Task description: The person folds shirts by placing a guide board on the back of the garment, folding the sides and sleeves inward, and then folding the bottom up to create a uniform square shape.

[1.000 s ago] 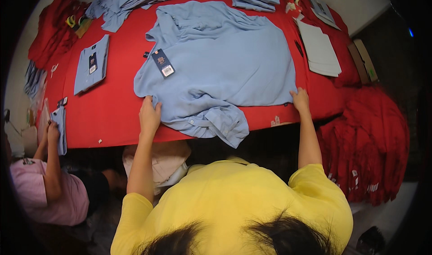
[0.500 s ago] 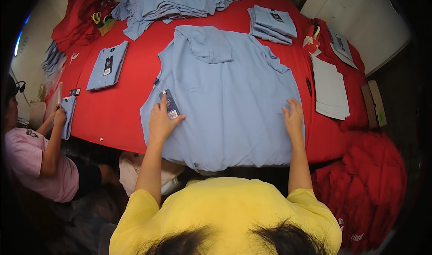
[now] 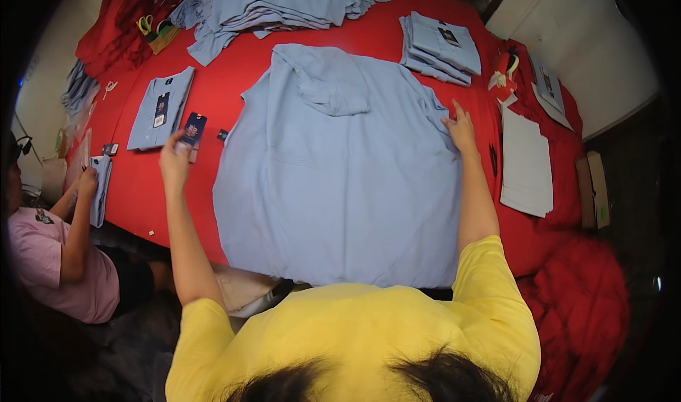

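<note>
A light blue shirt (image 3: 333,189) lies spread out in front of me, with one sleeve (image 3: 323,93) folded across its far part. My left hand (image 3: 174,162) is just off the shirt's left edge, closed on a dark blue hang tag (image 3: 193,130). A small dark label (image 3: 222,135) shows at the shirt's edge beside the tag. My right hand (image 3: 462,130) rests at the shirt's far right edge, its fingers apart. Whether its fingertips touch the fabric is hard to tell.
A folded shirt (image 3: 152,122) lies left; a folded stack (image 3: 443,47) stands far right. Unfolded shirts (image 3: 277,5) pile at the back. White cards (image 3: 525,164) lie right, near scissors (image 3: 145,26) far left. A co-worker (image 3: 67,260) at left handles another folded shirt.
My left hand has moved left with the hang tag, off the shirt's surface. My right hand has gone from the shirt's right side to farther up its edge.
</note>
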A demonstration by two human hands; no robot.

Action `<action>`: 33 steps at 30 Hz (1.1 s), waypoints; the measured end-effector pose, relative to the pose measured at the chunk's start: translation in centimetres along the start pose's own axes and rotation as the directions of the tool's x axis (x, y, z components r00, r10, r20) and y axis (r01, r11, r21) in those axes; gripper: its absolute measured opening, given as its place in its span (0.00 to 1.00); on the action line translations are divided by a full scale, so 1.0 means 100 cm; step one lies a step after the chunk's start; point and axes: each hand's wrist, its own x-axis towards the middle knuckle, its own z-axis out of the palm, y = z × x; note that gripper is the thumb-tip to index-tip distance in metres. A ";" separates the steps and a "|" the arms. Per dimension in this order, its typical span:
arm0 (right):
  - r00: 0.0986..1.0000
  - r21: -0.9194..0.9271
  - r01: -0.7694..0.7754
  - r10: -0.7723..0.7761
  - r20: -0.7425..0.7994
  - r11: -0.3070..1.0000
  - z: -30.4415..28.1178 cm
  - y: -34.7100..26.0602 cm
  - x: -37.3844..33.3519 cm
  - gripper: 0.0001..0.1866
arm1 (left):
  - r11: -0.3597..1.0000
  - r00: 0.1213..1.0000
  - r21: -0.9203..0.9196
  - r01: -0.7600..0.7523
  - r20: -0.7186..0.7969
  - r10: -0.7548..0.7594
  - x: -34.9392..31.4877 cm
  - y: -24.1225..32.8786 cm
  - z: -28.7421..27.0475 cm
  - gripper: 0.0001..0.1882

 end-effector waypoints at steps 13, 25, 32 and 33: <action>0.997 -0.396 -0.046 0.069 0.042 0.917 0.028 -0.001 0.009 0.28 | 0.654 0.915 0.641 -0.402 0.266 0.303 0.073 0.005 0.172 0.23; 0.980 -0.517 -0.167 0.197 0.003 0.839 0.032 0.008 0.016 0.33 | 0.907 0.912 0.123 -0.403 0.143 0.385 0.085 0.054 0.219 0.15; 0.981 -0.500 -0.167 0.195 0.004 0.850 0.030 0.007 0.017 0.33 | 0.903 0.912 0.135 -0.407 0.121 0.393 0.114 0.046 0.239 0.08; 0.982 -0.495 -0.165 0.191 0.002 0.853 0.030 0.007 0.016 0.33 | 0.922 0.929 0.129 -0.365 0.115 0.352 0.120 0.042 0.235 0.08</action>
